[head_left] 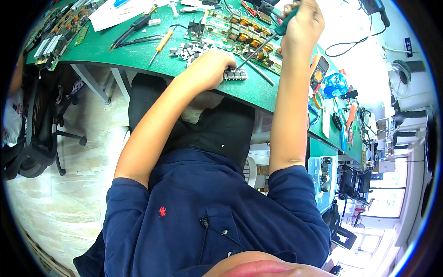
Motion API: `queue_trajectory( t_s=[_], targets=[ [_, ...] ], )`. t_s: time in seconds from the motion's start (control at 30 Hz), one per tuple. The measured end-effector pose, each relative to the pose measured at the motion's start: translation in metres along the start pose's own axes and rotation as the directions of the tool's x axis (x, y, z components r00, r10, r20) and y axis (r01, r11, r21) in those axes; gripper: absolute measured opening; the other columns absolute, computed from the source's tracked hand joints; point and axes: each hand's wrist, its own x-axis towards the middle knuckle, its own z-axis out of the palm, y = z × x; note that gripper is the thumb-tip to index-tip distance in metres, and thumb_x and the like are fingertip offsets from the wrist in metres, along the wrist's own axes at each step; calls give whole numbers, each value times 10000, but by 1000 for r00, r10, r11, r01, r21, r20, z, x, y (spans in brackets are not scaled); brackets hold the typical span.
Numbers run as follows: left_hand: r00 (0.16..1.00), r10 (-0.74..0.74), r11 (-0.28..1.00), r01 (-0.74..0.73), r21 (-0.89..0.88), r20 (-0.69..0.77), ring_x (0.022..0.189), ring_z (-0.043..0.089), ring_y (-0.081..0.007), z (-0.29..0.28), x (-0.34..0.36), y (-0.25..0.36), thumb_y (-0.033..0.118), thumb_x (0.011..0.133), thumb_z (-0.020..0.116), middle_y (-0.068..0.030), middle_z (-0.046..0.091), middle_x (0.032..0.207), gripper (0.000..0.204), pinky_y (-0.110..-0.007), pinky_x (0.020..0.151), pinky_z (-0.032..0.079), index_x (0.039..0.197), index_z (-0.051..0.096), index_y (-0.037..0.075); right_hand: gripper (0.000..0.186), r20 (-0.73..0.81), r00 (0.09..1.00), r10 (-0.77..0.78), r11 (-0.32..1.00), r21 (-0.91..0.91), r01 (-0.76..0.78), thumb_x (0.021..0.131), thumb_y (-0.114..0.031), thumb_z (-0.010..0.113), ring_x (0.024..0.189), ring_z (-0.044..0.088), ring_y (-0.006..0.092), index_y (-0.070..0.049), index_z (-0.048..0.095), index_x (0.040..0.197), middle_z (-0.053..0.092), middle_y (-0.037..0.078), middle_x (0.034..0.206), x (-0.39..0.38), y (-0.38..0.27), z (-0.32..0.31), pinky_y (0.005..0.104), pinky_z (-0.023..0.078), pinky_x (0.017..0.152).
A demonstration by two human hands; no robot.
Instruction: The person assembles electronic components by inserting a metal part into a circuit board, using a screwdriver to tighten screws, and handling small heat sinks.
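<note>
Okay: the left hand [213, 66] rests on the green bench mat [115, 48], fingers curled down and pinching a small grey finned component [236, 74] against the mat near the front edge. The right hand [302, 25] is raised above it, fist closed around the green handle of a screwdriver [261, 46]; the long metal shaft slants down and left, its tip ending just beside the left hand's fingertips and the finned component. Behind the hands lies a circuit board [240, 30] with rows of orange-wound coils, and a scatter of small loose grey parts [190, 50] sits left of it. An orange-handled screwdriver [161, 46] lies further left on the mat, near black probe leads [134, 28] and white paper sheets [117, 14]. More circuit boards [57, 34] are stacked at the far left end. To the right, a multimeter [318, 74] and a blue packet [334, 85] lie on the bench.
</note>
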Motion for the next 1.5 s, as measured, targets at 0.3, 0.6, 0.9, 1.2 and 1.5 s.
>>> queue_trajectory(
  t_s=[0.3,0.6,0.9,1.2,1.5],
  targets=[
    [986,-61,994,74,-77,158,1013,688,-378,-12,14,0,-66,868,645,-206,731,1061,223,-410,911,541,1059,748,-13,374,537,840,-74,656,661,-364,1067,-487,529,634,495,135,-123,590,1128,473,-6,749,-7,7,-44,280,444,590],
    [962,-121,992,129,-16,246,1016,696,-361,-23,16,7,-27,909,655,-198,736,1066,201,-401,909,538,1086,747,-7,300,112,946,-304,898,-297,324,992,-171,726,717,567,90,46,703,1197,662,18,852,-16,-25,-33,234,461,667],
    [979,-64,998,64,8,193,1024,675,-380,-14,21,-2,-76,883,619,-203,726,1059,250,-415,915,526,1083,748,2,223,229,967,-113,935,353,25,1062,-129,512,925,719,256,29,655,1127,722,175,1007,-20,-33,-38,366,581,846],
    [998,20,994,-14,108,-55,1006,650,-412,-9,14,16,1,963,574,-201,688,1012,274,-430,903,510,1212,687,18,211,164,972,-169,986,36,165,968,-85,723,923,653,153,40,682,1133,696,139,1126,-19,-29,-42,263,529,825],
    [935,-121,943,5,-331,-333,768,690,-145,10,35,53,26,933,690,-139,738,864,194,-315,717,549,1116,674,-35,330,195,970,-147,979,169,115,1013,-114,563,1076,653,218,58,554,1295,664,173,1191,-39,-38,-33,322,546,893]
  ],
)
